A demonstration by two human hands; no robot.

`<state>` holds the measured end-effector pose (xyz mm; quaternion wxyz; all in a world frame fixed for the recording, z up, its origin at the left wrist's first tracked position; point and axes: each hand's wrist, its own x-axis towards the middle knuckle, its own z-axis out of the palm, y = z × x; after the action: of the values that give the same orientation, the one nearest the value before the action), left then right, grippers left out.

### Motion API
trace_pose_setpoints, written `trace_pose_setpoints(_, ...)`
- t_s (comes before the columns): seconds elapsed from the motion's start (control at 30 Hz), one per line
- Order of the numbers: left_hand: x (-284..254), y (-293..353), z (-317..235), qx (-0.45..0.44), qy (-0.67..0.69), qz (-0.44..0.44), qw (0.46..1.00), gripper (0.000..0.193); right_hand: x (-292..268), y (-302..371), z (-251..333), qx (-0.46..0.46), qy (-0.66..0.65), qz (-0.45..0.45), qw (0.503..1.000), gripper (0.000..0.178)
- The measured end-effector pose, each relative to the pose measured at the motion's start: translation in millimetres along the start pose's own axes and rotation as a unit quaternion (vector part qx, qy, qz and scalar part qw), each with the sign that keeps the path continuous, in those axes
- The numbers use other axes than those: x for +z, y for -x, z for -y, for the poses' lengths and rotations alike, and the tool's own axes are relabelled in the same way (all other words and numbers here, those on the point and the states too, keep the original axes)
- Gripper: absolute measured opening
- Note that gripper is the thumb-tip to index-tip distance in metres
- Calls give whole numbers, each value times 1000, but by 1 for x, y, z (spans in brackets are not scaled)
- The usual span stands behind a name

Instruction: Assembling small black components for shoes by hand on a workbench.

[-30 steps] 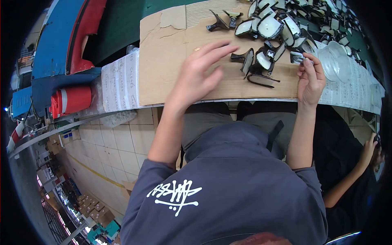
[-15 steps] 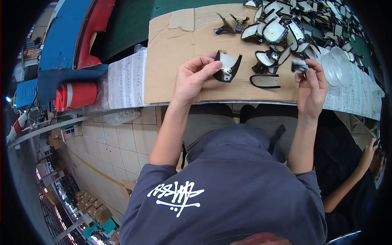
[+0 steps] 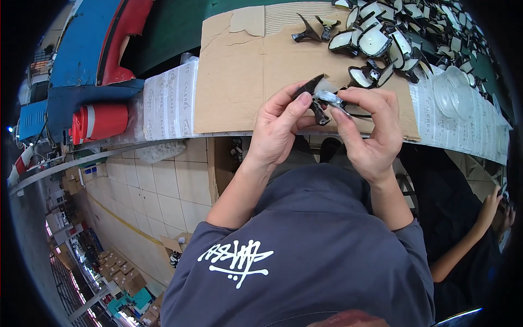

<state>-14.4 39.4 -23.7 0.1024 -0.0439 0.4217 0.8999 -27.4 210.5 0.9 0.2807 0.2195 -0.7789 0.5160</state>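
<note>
My left hand [image 3: 277,128] grips a black shoe heel [image 3: 310,87] with a white inner face, pinched between thumb and fingers and tilted over the cardboard [image 3: 234,82]. Against that heel's open side, my right hand [image 3: 376,128] pinches a small, pale, shiny piece [image 3: 328,97]; its kind is too small to tell. Another heel lies behind my right fingers, mostly covered by them. Just beyond the hands, several black heels with white faces [image 3: 375,42] are heaped at the cardboard's right edge. Two more heels [image 3: 308,31] lie near its back edge.
Round clear plastic containers [image 3: 454,92] stand right of the cardboard. A red container [image 3: 103,122] with a grey band sits at left, below a blue and red machine frame [image 3: 81,43]. At the far right, another person's hand [image 3: 490,206] shows beside the bench.
My right hand has moved left with the small piece and now meets the heel. My left hand has shifted slightly right and turned the heel, so its white face shows less.
</note>
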Motion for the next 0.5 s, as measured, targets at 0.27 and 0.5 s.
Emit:
trace_pose_setpoints(0.27,0,2,-3,0,3,29,1000,33,0,4,-4,-6,-1,2,1000,28)
trace_pose_setpoints(0.5,-4,2,-4,34,-63,37,997,31,-4,9,-3,85,-99,36,991,27)
